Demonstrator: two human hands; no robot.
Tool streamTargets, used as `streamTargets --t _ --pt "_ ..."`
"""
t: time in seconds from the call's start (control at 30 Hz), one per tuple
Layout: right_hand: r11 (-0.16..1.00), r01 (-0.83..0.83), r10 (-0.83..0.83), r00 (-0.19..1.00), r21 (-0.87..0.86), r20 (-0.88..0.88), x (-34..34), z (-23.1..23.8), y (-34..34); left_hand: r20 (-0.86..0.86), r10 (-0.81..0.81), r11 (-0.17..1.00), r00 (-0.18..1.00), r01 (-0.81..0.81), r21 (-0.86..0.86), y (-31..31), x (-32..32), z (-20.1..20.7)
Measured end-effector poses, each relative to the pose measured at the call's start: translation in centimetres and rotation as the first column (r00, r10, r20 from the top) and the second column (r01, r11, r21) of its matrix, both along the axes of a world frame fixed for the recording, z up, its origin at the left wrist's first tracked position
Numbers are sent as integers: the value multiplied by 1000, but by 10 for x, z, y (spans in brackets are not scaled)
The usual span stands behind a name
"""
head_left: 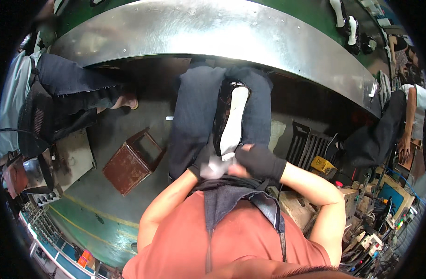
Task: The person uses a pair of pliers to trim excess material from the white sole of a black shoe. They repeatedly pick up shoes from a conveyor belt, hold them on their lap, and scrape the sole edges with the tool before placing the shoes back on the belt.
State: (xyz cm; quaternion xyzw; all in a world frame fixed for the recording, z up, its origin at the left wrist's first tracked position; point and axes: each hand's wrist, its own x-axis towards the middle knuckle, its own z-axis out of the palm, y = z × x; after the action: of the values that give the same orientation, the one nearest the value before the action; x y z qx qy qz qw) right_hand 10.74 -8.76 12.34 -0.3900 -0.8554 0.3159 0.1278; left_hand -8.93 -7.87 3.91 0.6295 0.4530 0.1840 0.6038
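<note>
At the left of the frame, a co-worker's dark-trousered leg (75, 76) reaches inward; below and right of it stands a worn brown stool (124, 169). Low at the centre, the left hand (205, 168) blurs around a pale thing (216, 169); I cannot tell how far its fingers close. A glossy black shoe (221, 114) lies on the lap at the centre, white underside up. The right hand (258, 162), in a black fingerless glove, is at the shoe's lower end, fingers bent, its hold unclear. Further right sits a yellow box (322, 164)
</note>
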Motion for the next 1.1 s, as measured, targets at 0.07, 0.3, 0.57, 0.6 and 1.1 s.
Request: streamTargets --t 0.07,0.3,0.57,0.6,1.1 --pt "985 162 -172 960 63 220 10 -16 -1 -51 -411 912 910 410 -13 9 -8 -21" --pt "963 257 -237 952 -86 193 32 -20 -12 14 61 998 998 -61 9 -3 -8 -4" --pt "759 573 -585 809 -310 65 79 47 -52 89 227 971 970 -232 60 70 -61 132" --pt "704 610 -637 769 -364 55 78 46 -53 180 404 904 897 -421 72 82 -36 136" --pt "686 449 -433 884 -573 175 81 12 0 135 98 962 986 -129 240 30 39 -17"
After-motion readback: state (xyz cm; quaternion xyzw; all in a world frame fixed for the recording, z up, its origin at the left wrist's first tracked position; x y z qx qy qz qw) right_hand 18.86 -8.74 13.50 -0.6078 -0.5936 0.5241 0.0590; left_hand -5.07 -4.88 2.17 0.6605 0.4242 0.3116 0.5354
